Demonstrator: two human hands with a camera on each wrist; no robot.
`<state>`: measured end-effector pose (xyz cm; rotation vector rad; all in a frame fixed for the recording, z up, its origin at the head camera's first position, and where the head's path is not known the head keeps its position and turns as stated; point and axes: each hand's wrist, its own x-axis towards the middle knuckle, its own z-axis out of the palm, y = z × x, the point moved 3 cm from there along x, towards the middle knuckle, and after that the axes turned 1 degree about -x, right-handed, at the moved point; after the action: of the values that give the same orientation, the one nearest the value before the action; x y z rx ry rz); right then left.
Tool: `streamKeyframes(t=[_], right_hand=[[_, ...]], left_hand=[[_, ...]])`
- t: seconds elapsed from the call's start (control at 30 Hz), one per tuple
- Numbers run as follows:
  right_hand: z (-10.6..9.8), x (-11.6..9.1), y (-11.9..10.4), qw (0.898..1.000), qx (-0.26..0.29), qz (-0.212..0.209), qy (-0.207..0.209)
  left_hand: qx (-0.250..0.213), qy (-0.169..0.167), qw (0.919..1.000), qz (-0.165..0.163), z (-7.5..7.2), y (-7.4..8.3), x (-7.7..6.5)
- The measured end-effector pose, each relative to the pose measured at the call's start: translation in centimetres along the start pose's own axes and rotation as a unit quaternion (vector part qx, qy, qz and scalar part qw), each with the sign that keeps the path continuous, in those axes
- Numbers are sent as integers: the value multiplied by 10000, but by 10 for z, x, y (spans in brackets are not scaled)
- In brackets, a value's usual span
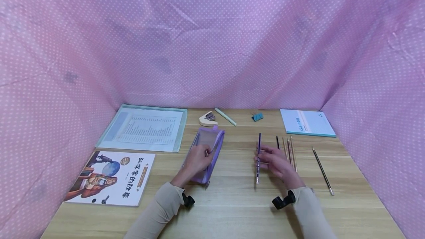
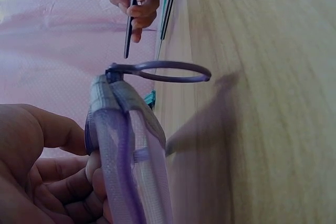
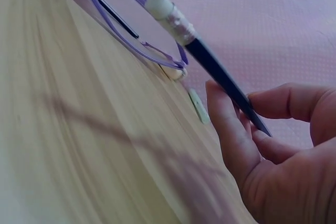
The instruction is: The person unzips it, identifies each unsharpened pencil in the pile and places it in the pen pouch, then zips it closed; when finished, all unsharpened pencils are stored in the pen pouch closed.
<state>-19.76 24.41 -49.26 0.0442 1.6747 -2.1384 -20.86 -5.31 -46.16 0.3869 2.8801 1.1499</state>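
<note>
My left hand (image 1: 198,159) grips a purple mesh zip pencil case (image 1: 206,135) by its upper edge. The case's opening gapes in the right wrist view, and a dark pencil (image 3: 116,16) shows inside it. Its zip pull (image 2: 173,71) sticks out at the near end in the left wrist view. To the right, my right hand (image 1: 275,160) pinches a dark blue pencil (image 3: 215,72) between thumb and fingers, raised over the table. The pencil's white eraser end (image 3: 160,7) points toward me. Several loose pencils (image 1: 292,152) lie just beyond that hand.
A black pencil (image 1: 322,170) lies farther right. Along the back are a cream stapler-like item (image 1: 207,121), a pale green pen (image 1: 225,116), a teal binder clip (image 1: 257,117) and a notebook (image 1: 307,123). At left lie a document folder (image 1: 146,128) and a picture book (image 1: 113,180).
</note>
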Motion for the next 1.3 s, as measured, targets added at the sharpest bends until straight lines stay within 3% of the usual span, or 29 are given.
streamKeyframes(t=[0.8,1.3], right_hand=[[52,22,16,9997,9,109,-198],[80,37,25,9995,74,307,-71]], left_hand=[[57,30,10000,-1,0,0,0],[114,5,9999,-55,0,1,0]])
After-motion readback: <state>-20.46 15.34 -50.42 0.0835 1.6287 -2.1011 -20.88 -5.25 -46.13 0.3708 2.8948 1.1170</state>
